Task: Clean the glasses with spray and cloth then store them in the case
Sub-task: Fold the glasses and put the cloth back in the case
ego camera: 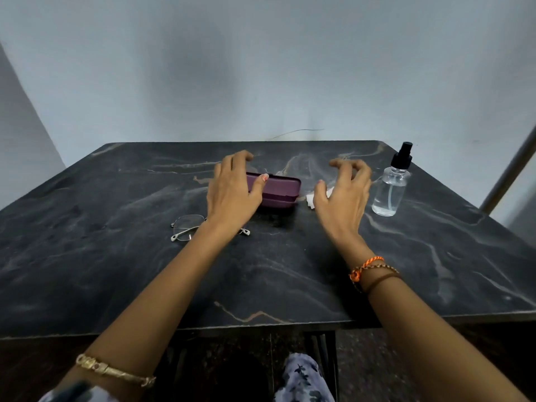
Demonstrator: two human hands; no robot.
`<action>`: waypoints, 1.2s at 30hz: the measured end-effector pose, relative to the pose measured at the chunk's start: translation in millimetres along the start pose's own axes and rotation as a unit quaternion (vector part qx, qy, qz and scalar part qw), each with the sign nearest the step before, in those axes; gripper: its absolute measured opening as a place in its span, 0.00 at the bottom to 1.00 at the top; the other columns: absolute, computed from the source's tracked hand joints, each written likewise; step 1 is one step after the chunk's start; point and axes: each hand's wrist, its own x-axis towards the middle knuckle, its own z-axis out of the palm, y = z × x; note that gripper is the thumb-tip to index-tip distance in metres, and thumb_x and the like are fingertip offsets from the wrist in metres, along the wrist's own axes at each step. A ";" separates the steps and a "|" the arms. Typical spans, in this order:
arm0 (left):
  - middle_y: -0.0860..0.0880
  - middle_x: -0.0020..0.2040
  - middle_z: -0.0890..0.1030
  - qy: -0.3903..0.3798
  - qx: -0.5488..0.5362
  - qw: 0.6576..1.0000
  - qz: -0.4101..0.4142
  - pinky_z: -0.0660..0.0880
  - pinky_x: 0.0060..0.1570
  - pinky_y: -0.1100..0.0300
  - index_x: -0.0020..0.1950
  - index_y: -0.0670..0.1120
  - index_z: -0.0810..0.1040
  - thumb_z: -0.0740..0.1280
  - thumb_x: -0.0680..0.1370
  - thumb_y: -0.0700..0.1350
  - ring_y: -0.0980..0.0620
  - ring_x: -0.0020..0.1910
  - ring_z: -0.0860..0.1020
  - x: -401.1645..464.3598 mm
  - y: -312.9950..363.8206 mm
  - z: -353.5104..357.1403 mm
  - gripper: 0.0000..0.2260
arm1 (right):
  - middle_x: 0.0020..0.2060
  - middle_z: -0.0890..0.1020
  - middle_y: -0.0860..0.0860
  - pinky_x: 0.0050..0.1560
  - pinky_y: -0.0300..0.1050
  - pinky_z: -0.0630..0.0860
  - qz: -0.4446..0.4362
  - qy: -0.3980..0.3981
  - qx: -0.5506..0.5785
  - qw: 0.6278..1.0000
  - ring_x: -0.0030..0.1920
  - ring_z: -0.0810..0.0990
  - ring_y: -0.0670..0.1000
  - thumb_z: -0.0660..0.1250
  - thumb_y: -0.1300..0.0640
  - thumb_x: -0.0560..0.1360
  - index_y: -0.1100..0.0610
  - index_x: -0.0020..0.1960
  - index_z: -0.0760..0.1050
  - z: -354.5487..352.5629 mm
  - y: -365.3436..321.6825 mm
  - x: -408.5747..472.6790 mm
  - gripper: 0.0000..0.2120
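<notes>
A closed purple glasses case (280,190) lies in the middle of the dark marble table (116,256). My left hand (232,192) hovers over the case's left end, fingers loosely curled and holding nothing. Thin metal-framed glasses (185,227) lie on the table near me, partly hidden under my left wrist. My right hand (343,195) hangs above a white cloth (310,200), which shows only at its edges beside the thumb. A clear spray bottle (390,188) with a black nozzle stands upright to the right of that hand.
A grey wall rises directly behind the table's far edge. A metal pole (510,172) slants up at the right. The table's front edge runs just above my knees, with a patterned trouser leg (304,378) below.
</notes>
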 end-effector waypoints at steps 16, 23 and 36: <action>0.47 0.52 0.80 -0.081 -0.051 0.995 0.029 0.69 0.54 0.52 0.52 0.45 0.75 0.66 0.74 0.45 0.48 0.53 0.73 17.2 20.2 44.6 0.08 | 0.54 0.78 0.57 0.58 0.51 0.70 0.050 -0.214 -0.159 0.962 0.58 0.72 0.58 0.71 0.44 0.66 0.59 0.49 0.80 17.8 44.6 21.9 0.21; 0.47 0.50 0.80 -0.057 -0.051 0.994 0.079 0.66 0.52 0.55 0.50 0.45 0.76 0.65 0.75 0.45 0.47 0.52 0.74 9.5 24.0 56.4 0.06 | 0.47 0.82 0.60 0.51 0.52 0.71 0.015 -0.171 -0.183 0.968 0.54 0.74 0.62 0.65 0.54 0.71 0.60 0.46 0.82 23.4 46.7 23.5 0.12; 0.47 0.54 0.78 -0.011 -0.235 0.972 0.018 0.65 0.52 0.69 0.52 0.43 0.76 0.66 0.74 0.41 0.54 0.53 0.73 8.9 22.3 53.4 0.08 | 0.37 0.79 0.50 0.38 0.42 0.67 0.168 0.013 0.120 0.978 0.39 0.74 0.51 0.59 0.53 0.76 0.56 0.44 0.72 5.7 37.8 31.1 0.07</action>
